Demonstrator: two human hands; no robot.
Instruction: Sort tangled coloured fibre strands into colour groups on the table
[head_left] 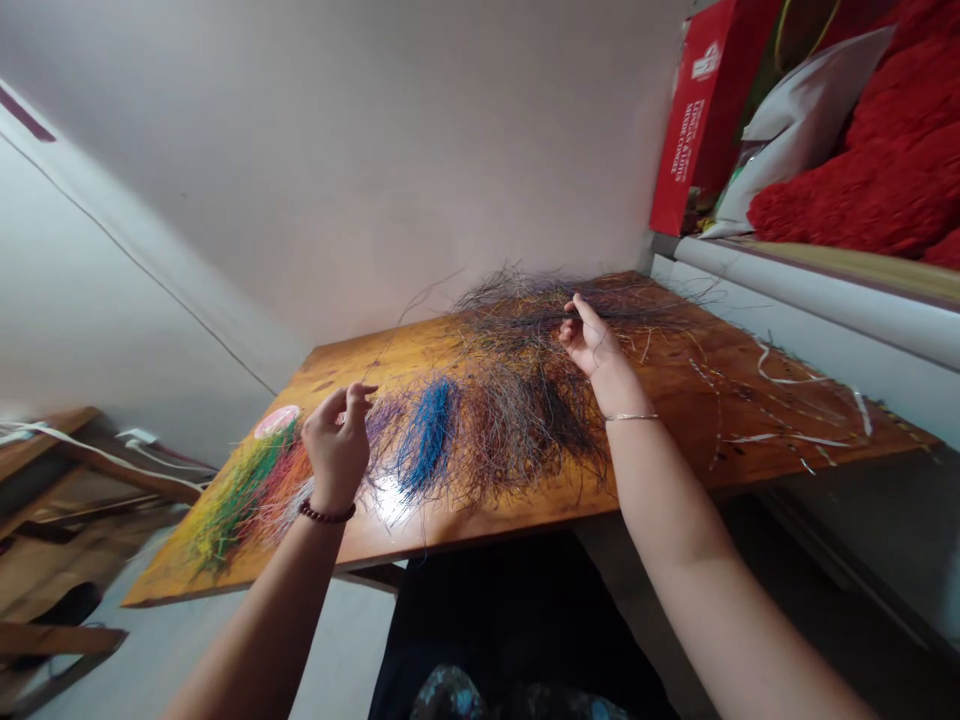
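Piles of thin coloured strands lie across a wooden table (480,535). My left hand (339,440), with a dark bead bracelet, is raised above the orange and purple strands; its thumb and forefinger are pinched, and a thin strand seems to rise from them. To its right is the blue bundle (429,435), beside a brown-grey pile (499,435). My right hand (587,337), wearing a thin bangle, is at the front edge of the large dark tangled pile (510,305), fingers curled round thin dark strands. Green and yellow strands (244,495) lie at the left end.
White strips (795,438) and thin patterned pieces are scattered on the table's right part. A wall stands behind. At the upper right, a shelf (825,290) holds a red box (686,130), a white bag (806,110) and red fluffy fabric (885,160). Wooden furniture (56,455) is at left.
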